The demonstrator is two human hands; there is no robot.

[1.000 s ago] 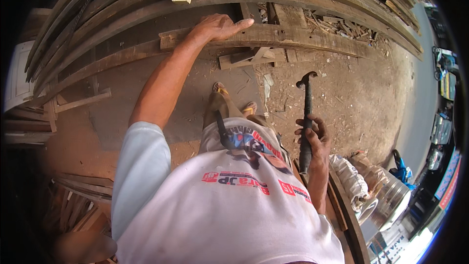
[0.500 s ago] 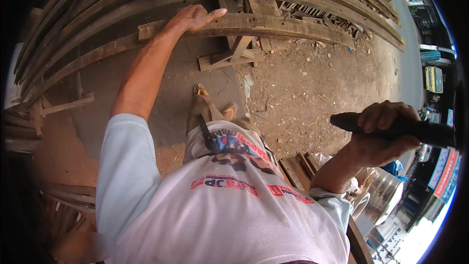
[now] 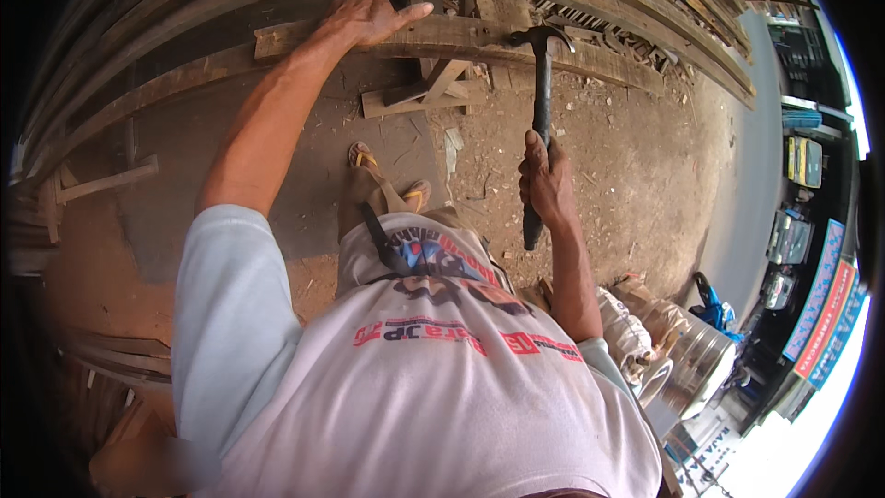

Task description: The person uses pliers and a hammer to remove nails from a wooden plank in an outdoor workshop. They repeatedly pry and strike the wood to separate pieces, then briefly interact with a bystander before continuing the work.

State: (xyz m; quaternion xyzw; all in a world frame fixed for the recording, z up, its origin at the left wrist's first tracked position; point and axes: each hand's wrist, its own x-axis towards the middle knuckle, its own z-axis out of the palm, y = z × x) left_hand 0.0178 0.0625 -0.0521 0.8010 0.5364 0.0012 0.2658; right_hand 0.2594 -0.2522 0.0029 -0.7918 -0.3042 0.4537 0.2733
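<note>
My left hand (image 3: 369, 18) rests flat on a long weathered wooden plank (image 3: 590, 55) that lies across the top of the view, fingers spread on its upper face. My right hand (image 3: 546, 180) grips the dark handle of a claw hammer (image 3: 541, 101). The hammer points away from me and its head touches the plank's near edge, a short way right of my left hand. My feet in sandals (image 3: 364, 159) stand on the dirt below the plank.
More long curved planks (image 3: 184, 0) are stacked behind and to the left. Short wood offcuts (image 3: 424, 97) lie on the dirt under the plank. Metal containers (image 3: 696, 364) and sacks stand at the lower right, near a paved road (image 3: 751, 212).
My right hand swung the hammer from far out at the right back in and down onto the plank. My left hand stayed on the plank.
</note>
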